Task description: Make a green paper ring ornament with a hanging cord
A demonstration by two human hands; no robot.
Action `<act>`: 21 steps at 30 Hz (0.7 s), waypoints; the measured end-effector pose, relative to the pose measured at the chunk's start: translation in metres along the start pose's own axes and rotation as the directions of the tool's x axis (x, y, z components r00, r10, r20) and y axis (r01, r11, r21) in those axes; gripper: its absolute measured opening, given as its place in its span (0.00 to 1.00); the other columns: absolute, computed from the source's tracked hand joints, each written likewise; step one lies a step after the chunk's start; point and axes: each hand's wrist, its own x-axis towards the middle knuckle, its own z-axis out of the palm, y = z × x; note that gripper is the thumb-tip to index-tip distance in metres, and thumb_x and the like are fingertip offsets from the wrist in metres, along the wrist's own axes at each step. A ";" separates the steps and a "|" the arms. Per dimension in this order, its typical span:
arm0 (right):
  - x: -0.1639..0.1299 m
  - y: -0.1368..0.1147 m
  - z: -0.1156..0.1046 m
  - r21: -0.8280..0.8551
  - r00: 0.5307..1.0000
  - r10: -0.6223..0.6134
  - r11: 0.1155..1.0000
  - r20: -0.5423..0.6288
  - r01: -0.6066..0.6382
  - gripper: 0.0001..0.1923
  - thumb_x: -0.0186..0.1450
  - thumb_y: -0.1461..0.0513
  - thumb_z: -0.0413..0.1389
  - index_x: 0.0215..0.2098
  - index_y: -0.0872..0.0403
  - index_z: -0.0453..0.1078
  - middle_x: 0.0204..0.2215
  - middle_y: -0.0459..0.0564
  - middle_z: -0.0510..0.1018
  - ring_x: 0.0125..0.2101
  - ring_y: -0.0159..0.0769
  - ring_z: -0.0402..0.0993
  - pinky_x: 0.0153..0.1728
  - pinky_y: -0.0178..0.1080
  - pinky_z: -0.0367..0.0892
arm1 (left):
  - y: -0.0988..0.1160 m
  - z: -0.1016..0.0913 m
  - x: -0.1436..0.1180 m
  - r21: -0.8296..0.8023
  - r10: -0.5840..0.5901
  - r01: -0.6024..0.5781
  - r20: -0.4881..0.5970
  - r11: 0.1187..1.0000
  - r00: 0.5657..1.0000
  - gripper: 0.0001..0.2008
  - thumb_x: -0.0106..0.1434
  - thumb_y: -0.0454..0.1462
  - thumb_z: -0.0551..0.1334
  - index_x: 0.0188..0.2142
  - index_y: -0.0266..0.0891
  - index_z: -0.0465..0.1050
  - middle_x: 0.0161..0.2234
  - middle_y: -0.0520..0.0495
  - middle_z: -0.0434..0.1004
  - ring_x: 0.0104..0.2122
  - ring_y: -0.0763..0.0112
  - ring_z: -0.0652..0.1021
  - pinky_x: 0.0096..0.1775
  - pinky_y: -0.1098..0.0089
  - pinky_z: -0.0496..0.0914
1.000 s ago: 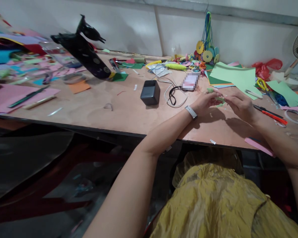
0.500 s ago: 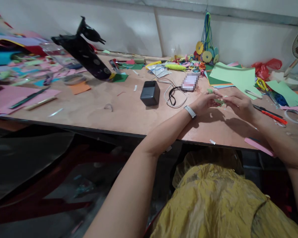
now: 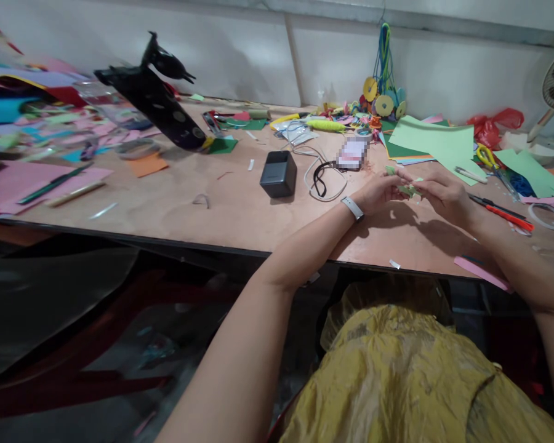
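A: From my feed, far left there's a black glue gun point(image 3: 159, 101), then a black box point(image 3: 278, 173) with a white cable point(image 3: 321, 175) beside it.

B: And the hands?

A: I see the left hand point(image 3: 381, 192) pinching a small green paper piece point(image 3: 409, 189) just above the table point(image 3: 189, 203). The right hand point(image 3: 447, 195) pinches it from the other side, fingers curled.

B: Further right?

A: Light green sheets point(image 3: 436, 143), then red scissors point(image 3: 503, 213).

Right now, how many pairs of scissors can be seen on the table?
2. Yellow-handled scissors lie on the green paper at far right; red-handled scissors lie just right of the right hand. More may be hidden in the far clutter.
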 end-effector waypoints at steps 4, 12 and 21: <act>-0.001 0.001 0.000 -0.032 1.000 0.017 0.999 -0.026 -0.018 0.13 0.77 0.62 0.53 0.53 0.47 0.79 0.43 0.53 0.85 0.46 0.43 0.83 0.50 0.48 0.80 | 0.000 0.006 -0.001 -0.057 0.001 -0.005 -0.065 0.998 0.998 0.05 0.65 0.32 0.69 0.34 0.34 0.75 0.31 0.50 0.82 0.32 0.75 0.83 0.47 0.68 0.74; -0.003 0.000 0.002 0.010 0.991 0.127 0.992 -0.036 -0.127 0.15 0.78 0.60 0.50 0.53 0.45 0.79 0.47 0.52 0.85 0.51 0.44 0.82 0.55 0.50 0.79 | -0.005 0.012 -0.004 -0.041 0.070 -0.074 -0.084 0.996 0.994 0.16 0.61 0.43 0.77 0.39 0.36 0.77 0.37 0.49 0.84 0.37 0.74 0.83 0.47 0.70 0.76; 0.000 0.004 0.000 0.164 0.934 0.356 0.924 -0.038 -0.345 0.10 0.74 0.56 0.58 0.46 0.45 0.82 0.43 0.51 0.86 0.45 0.46 0.83 0.47 0.51 0.80 | -0.012 0.008 -0.002 0.254 0.137 -0.107 -0.102 0.961 0.985 0.25 0.64 0.59 0.68 0.40 0.38 0.78 0.34 0.48 0.81 0.30 0.76 0.79 0.31 0.75 0.69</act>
